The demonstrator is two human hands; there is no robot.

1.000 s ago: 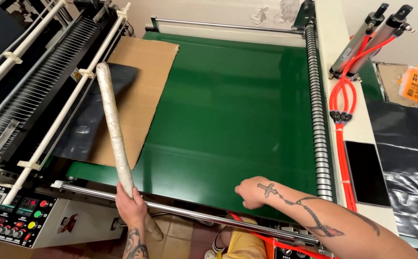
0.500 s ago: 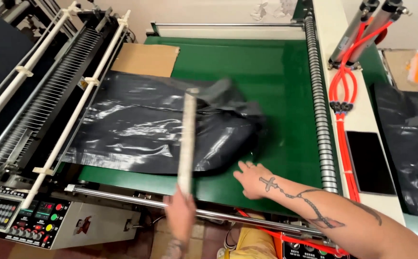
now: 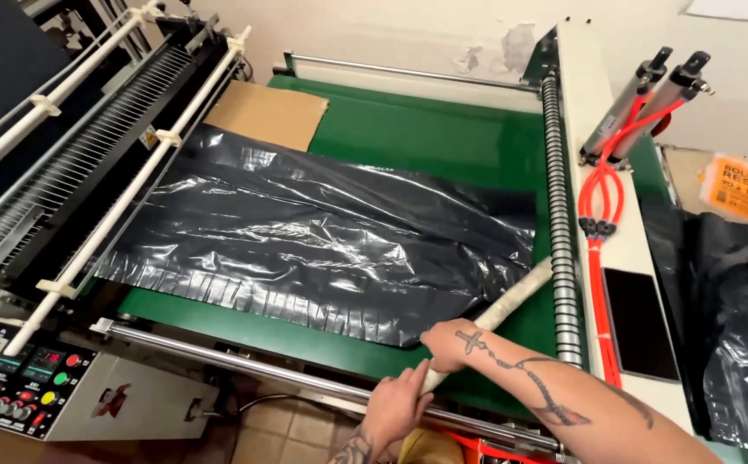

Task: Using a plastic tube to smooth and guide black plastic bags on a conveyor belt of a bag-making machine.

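Fingers of both hands, left hand and right hand, clamp a pale wrapped stick lying at the near right edge of black plastic sheeting (spread flat, unrolled) on the green belt.

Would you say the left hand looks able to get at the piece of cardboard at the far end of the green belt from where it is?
Probably not without leaning in: the left hand grips the pale stick at the near edge, while the cardboard lies far across the black plastic sheet.

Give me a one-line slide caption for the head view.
Both hands, left and right, grip a pale wrapped rod at the black plastic sheet's edge on the green table.
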